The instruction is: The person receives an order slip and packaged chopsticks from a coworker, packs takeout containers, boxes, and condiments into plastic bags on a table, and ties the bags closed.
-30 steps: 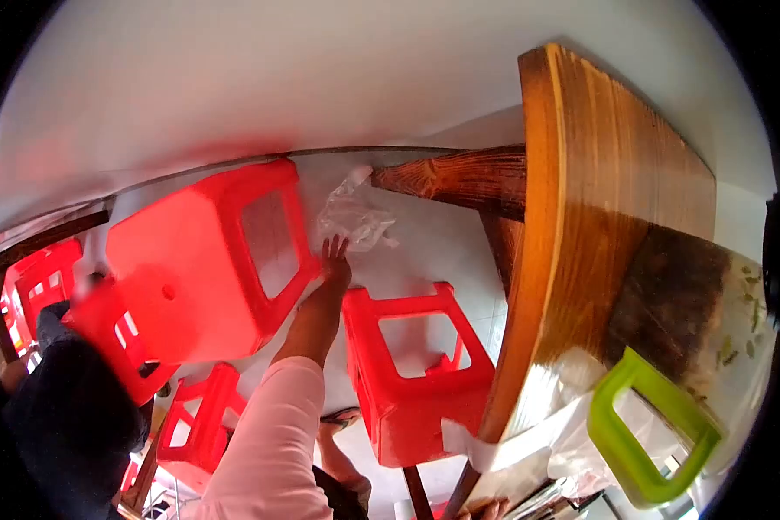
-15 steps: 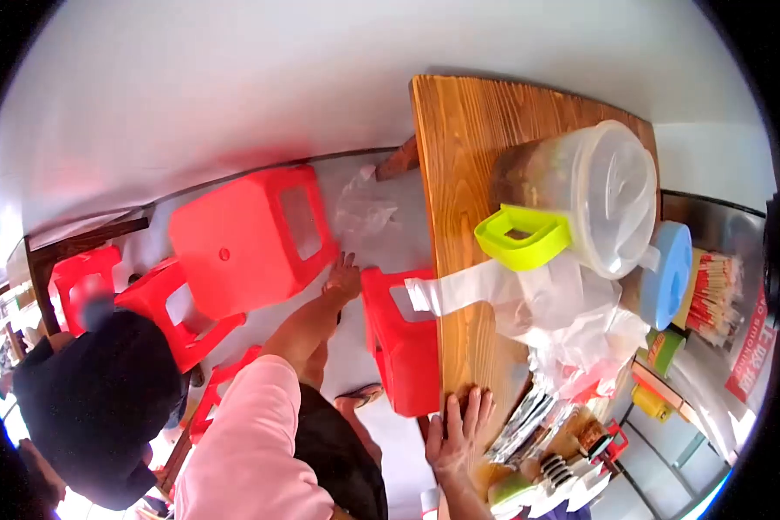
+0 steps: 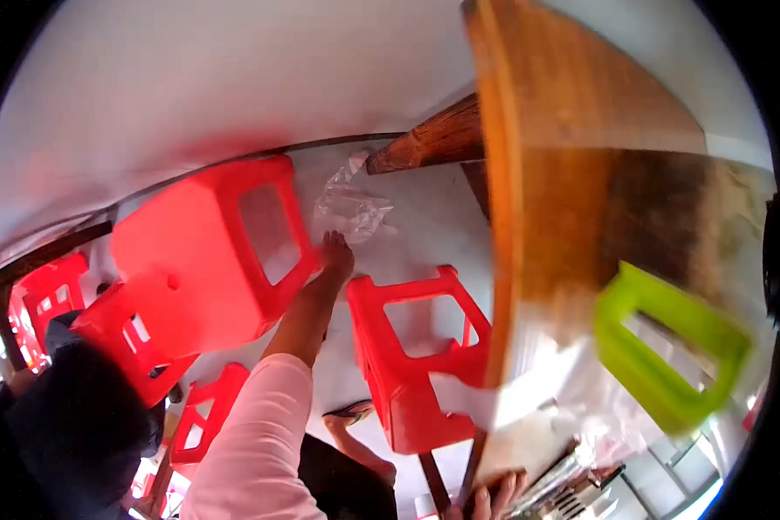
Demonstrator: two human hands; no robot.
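My left hand [image 3: 338, 255], at the end of a pink sleeve, reaches low over the floor with its fingers stretched out and holding nothing. Just beyond its fingertips lies a crumpled clear plastic bag [image 3: 354, 208]. Beside the hand is a large red stool [image 3: 191, 260] on its left, and another red stool [image 3: 416, 407] stands lower right. My right hand [image 3: 494, 496] rests at the wooden table's [image 3: 546, 217] edge at the bottom, partly cut off, its visible fingers extended.
Over the table is a clear container with a green handle [image 3: 667, 347], blurred. More red stools [image 3: 206, 416] stand at the left. A person in a dark cap [image 3: 74, 416] is at the lower left. A wooden table leg [image 3: 433, 139] reaches the floor near the wall.
The view has dipped and come closer to the table's edge since half a second ago. My left hand stays near the plastic bag; my right hand appears lower in view, still on the table.
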